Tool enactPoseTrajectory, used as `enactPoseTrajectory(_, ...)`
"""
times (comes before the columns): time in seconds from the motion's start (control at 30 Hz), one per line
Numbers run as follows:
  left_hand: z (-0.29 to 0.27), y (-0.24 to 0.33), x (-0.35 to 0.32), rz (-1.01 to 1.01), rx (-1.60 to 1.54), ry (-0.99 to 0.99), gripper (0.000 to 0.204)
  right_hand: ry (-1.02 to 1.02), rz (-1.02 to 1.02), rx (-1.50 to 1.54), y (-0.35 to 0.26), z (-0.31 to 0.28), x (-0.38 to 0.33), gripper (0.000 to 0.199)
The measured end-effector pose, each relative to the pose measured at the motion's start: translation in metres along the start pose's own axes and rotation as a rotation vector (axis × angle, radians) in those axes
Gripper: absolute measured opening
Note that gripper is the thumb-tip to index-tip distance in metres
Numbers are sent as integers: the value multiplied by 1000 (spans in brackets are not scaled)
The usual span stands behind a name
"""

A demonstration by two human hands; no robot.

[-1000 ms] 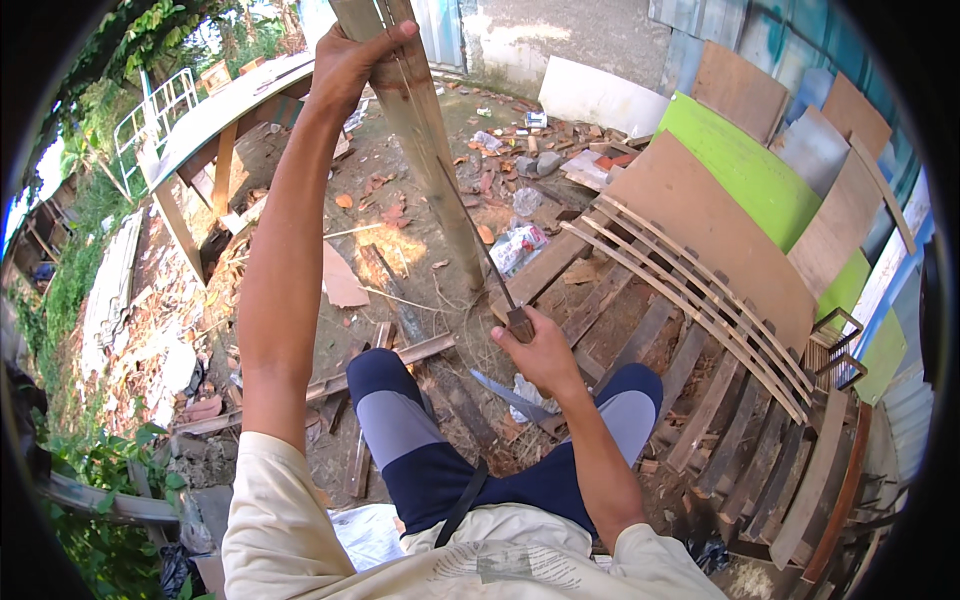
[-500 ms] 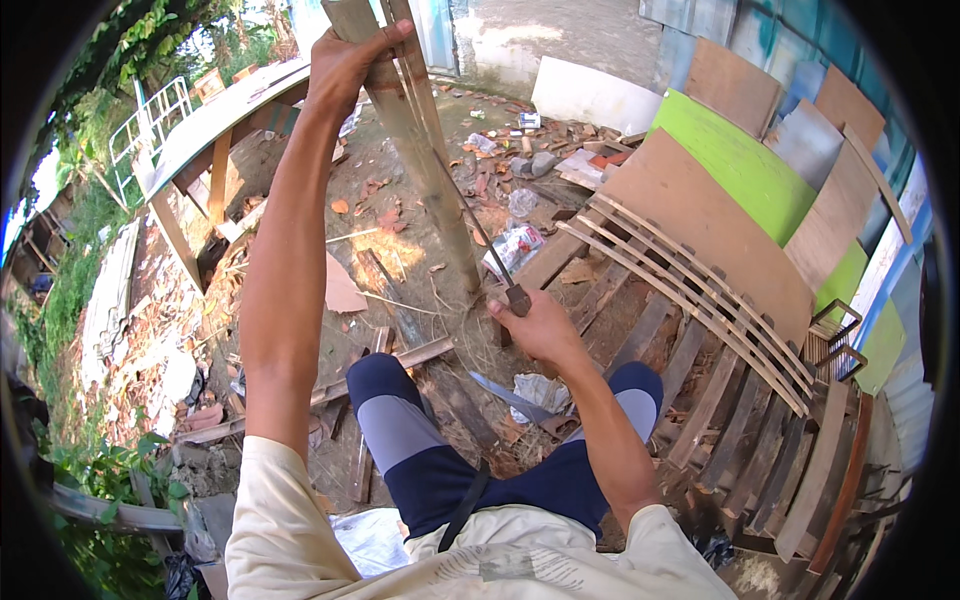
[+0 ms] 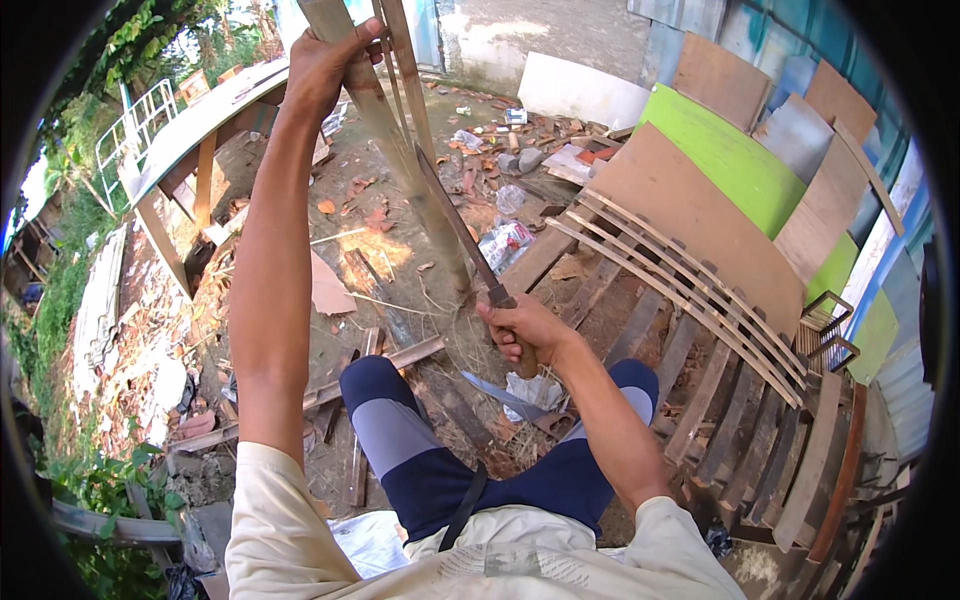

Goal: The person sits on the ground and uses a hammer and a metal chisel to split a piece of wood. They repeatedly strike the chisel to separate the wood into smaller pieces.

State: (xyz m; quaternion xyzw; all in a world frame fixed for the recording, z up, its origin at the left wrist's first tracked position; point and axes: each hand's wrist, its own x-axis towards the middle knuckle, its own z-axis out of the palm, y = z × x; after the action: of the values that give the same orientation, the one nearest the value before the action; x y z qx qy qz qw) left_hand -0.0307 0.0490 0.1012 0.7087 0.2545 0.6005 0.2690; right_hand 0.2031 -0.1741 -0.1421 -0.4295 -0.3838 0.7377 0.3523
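Observation:
A bamboo pole stands tilted in front of me, its lower end on the ground and its upper part split lengthwise into strips. My left hand is closed around the pole near the top, arm stretched out. A split strip stands apart from the pole on its right. In my right hand is a machete, fist wrapped around its wooden handle. The blade slants up and left, its tip meeting the split in the bamboo. Below my right hand, a curved bluish blade lies on the ground between my knees.
Wooden slats lie in rows to the right, with thin pale battens across them. Boards, including a green panel, lean at the back right. A white-topped table stands far left. Leaves and scraps litter the ground.
My right hand has turned, so the machete's blade shows wider and its handle end is visible below the fist. The gap between strip and pole looks wider. The view has shifted slightly.

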Motion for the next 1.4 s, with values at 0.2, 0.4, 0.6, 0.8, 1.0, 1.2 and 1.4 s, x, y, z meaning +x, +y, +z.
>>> enactPoseTrajectory(0.2, 16, 17, -1, -11, -62, 31, 31, 144, -75, -157, 1, 8, 1, 30)
enactPoseTrajectory(0.4, 23, 18, 3, 16, -71, 54, 36, 411, -103, -449, -1, 16, 19, 32)
enactPoseTrajectory(0.6, 14, 21, 3, -17, -116, 88, 44, 338, -100, -453, -53, 25, 6, 37)
enactPoseTrajectory(0.8, 17, 17, 15, -28, -86, 112, 42, 402, -47, -593, -74, -3, 49, 47)
enactPoseTrajectory(1.0, 13, 5, 24, -102, -63, 140, 39, 307, 8, -484, -108, 7, 37, 42)
enactPoseTrajectory(1.2, 22, 4, 16, -25, 25, 274, 40, 673, -455, -1172, -102, -10, 23, 44)
enactPoseTrajectory(1.4, 16, -48, 0, 52, 54, 299, 66, 680, -489, -1229, -83, -2, 28, 46)
